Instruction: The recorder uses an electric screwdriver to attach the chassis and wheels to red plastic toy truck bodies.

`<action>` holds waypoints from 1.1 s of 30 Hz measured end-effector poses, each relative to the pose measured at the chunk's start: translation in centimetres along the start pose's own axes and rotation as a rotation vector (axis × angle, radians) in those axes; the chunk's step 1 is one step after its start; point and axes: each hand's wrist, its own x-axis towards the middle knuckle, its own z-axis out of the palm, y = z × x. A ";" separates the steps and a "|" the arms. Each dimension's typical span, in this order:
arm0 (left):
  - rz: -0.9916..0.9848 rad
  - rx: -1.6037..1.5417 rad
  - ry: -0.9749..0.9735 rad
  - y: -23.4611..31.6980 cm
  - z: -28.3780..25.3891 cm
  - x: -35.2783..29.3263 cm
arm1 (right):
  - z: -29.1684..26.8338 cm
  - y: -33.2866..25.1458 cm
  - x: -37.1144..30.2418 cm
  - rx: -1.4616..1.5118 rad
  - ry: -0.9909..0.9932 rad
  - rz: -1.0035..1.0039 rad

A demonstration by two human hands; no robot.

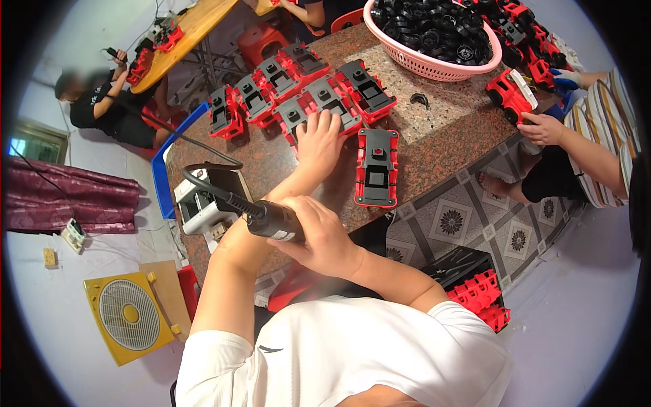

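Observation:
My left hand (320,141) reaches across the table, its outstretched fingers resting on a red and black toy car chassis (291,115) in a cluster of several like it. Closer to me, my right hand (317,230) is wrapped around a black corded electric screwdriver (274,221), held above my left forearm. The screwdriver's tip cannot be made out. One separate chassis (377,166) lies to the right of my left hand, near the table edge. Another chassis (366,90) sits behind it, at the right end of the cluster.
A white-grey box device (211,203) and a blue tray (161,169) stand at left. A pink basket (434,68) holds black wheels. On the right, a co-worker holds a red toy car (512,96). A black crate (461,264) with red parts sits below; a yellow fan (129,312) is lower left.

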 end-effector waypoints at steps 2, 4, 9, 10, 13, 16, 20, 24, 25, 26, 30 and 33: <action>-0.008 0.023 0.019 -0.9 -0.2 -0.8 | 0.3 -0.2 0.0 0.000 -0.012 0.012; 0.039 0.001 0.004 -1.6 0.2 -1.0 | 0.9 -0.5 0.5 -0.009 0.062 -0.014; 0.114 -0.068 0.010 -2.3 -0.6 -1.3 | 2.1 -1.7 0.8 -0.003 0.009 -0.009; 0.135 -0.070 0.048 -2.7 -0.7 -1.2 | 2.3 -2.1 0.7 0.007 -0.031 0.013; 0.138 -0.042 0.002 -3.6 -1.2 -2.2 | 2.9 -3.3 0.3 0.014 -0.021 0.024; 0.143 -0.066 0.019 -3.8 -1.7 -4.8 | 3.6 -3.8 -0.4 -0.044 0.015 0.027; 0.129 -0.303 0.100 -3.5 -4.3 -9.6 | 3.8 -5.4 0.5 -0.258 0.139 -0.105; -0.052 -0.736 -0.023 -4.8 -4.5 -15.5 | 2.6 -9.0 2.2 -0.179 0.124 0.068; 0.020 -0.548 -0.106 -3.4 -11.9 -15.5 | 2.0 -9.5 2.7 -0.218 0.158 0.073; -0.013 -0.616 -0.055 -3.8 -14.7 -16.8 | 2.2 -10.9 3.4 -0.282 0.185 0.056; -0.058 -0.813 -0.156 -4.2 -21.1 -21.8 | 1.8 -13.0 3.8 -0.243 0.314 0.065; -0.030 -0.966 -0.284 -6.0 -27.4 -25.6 | 1.9 -10.8 3.1 -0.278 0.355 -0.044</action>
